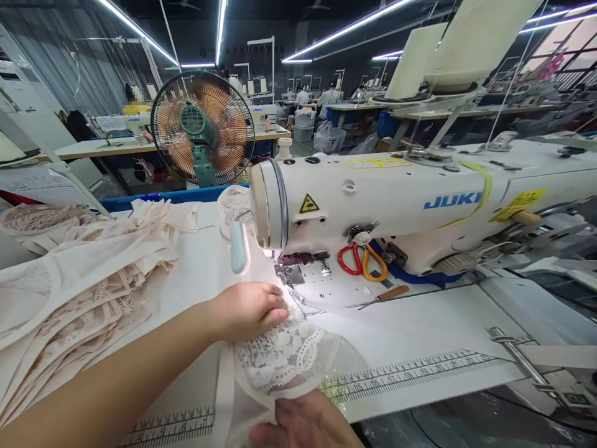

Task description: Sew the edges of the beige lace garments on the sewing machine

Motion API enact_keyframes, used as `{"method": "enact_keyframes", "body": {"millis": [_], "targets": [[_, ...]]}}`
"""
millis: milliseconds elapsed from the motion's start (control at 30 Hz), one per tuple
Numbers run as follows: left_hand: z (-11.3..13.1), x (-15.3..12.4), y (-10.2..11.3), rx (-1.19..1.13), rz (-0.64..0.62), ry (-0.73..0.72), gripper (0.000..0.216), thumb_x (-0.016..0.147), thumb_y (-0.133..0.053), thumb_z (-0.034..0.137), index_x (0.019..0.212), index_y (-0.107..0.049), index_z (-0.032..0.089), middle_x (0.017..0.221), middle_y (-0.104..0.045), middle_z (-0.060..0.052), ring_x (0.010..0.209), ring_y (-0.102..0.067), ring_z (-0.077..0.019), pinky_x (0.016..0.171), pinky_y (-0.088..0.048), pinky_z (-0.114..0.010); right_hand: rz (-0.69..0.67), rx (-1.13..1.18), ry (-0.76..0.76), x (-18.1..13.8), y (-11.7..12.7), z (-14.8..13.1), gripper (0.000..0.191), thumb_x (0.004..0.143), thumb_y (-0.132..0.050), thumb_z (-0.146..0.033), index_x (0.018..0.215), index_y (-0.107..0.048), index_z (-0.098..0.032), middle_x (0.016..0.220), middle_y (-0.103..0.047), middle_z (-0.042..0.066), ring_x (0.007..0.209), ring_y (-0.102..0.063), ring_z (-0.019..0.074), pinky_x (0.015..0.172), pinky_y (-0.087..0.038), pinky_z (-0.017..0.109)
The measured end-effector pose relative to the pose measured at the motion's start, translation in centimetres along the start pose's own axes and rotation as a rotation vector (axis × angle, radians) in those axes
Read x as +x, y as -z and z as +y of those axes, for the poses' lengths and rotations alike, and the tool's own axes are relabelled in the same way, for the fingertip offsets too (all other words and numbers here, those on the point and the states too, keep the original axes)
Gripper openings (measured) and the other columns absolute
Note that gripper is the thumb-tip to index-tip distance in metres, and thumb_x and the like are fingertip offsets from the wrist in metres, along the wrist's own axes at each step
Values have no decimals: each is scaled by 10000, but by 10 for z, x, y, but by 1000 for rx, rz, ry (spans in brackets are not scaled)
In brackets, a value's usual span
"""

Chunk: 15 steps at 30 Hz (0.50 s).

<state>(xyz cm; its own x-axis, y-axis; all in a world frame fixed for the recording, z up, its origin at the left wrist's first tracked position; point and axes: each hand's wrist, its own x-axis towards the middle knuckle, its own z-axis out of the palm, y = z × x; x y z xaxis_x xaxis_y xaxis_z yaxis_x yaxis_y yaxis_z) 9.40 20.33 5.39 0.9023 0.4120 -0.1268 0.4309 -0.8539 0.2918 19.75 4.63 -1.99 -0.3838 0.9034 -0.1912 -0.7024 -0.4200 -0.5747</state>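
My left hand (249, 309) lies on a pale lace and mesh piece (284, 356), fingers together and pressing it down just in front of the presser foot (290, 274) of a white JUKI sewing machine (396, 199). My right hand (303, 426) is at the bottom edge, under the near end of the same piece, which drapes over it. Its fingers are mostly out of view. The fabric runs from the needle area toward me across the white table (420, 336).
A pile of beige lace pieces (84, 280) lies at the left. Red and orange scissors (361, 261) and a wooden-handled tool (380, 297) sit under the machine arm. A fan (203, 127) stands behind the table. Rulers are printed along the table's front edge (410, 373). People work at far tables.
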Motion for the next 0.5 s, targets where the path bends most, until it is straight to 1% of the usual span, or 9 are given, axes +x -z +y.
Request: {"method": "enact_keyframes", "body": {"millis": [100, 167, 233, 333, 400, 500], "targets": [[-2, 2, 2, 17, -19, 9, 376, 931, -330, 379, 1043, -648, 213, 1211, -601, -45, 1140, -542, -176, 933, -454, -268, 2, 107, 87, 9, -11, -3, 541, 562, -804, -442, 1044, -644, -256, 1074, -665, 38, 935, -622, 155, 747, -502, 225], [-3, 4, 3, 31, -28, 24, 388, 930, -328, 392, 1040, -649, 204, 1212, -599, -54, 1152, -534, -190, 936, -456, -280, 19, 151, 149, 12, -18, -5, 479, 610, -787, -406, 1038, -646, -244, 1090, -657, 46, 977, -607, 151, 768, -492, 227], [-4, 5, 4, 42, -32, 46, 399, 927, -331, 405, 1042, -648, 192, 1225, -589, -66, 1158, -528, -209, 940, -459, -300, 41, 181, 175, 15, -23, -5, 469, 603, -794, -400, 1014, -656, -221, 1082, -656, 61, 990, -600, 160, 760, -490, 229], [-3, 8, 4, 60, -26, 83, 430, 929, -311, 422, 1045, -646, 179, 1241, -574, -83, 1139, -539, -232, 920, -476, -329, 112, 207, 190, 21, -26, -3, 485, 590, -805, -402, 1007, -660, -202, 1065, -653, 77, 1004, -590, 189, 766, -489, 262], [-2, 9, 2, 75, -20, 116, 453, 931, -297, 431, 1115, -614, 165, 1261, -555, -98, 1156, -523, -238, 928, -471, -339, 144, 217, 196, 26, -26, -1, 483, 592, -806, -395, 1012, -659, -207, 1058, -652, 75, 996, -588, 193, 777, -485, 282], [-2, 9, -6, 119, -1, 150, 486, 923, -314, 448, 1219, -547, 142, 1286, -530, -120, 1192, -488, -241, 962, -446, -343, 136, 239, 212, 31, -26, 2, 476, 582, -812, -383, 1003, -663, -216, 1048, -652, 65, 973, -584, 183, 778, -483, 285]]}}
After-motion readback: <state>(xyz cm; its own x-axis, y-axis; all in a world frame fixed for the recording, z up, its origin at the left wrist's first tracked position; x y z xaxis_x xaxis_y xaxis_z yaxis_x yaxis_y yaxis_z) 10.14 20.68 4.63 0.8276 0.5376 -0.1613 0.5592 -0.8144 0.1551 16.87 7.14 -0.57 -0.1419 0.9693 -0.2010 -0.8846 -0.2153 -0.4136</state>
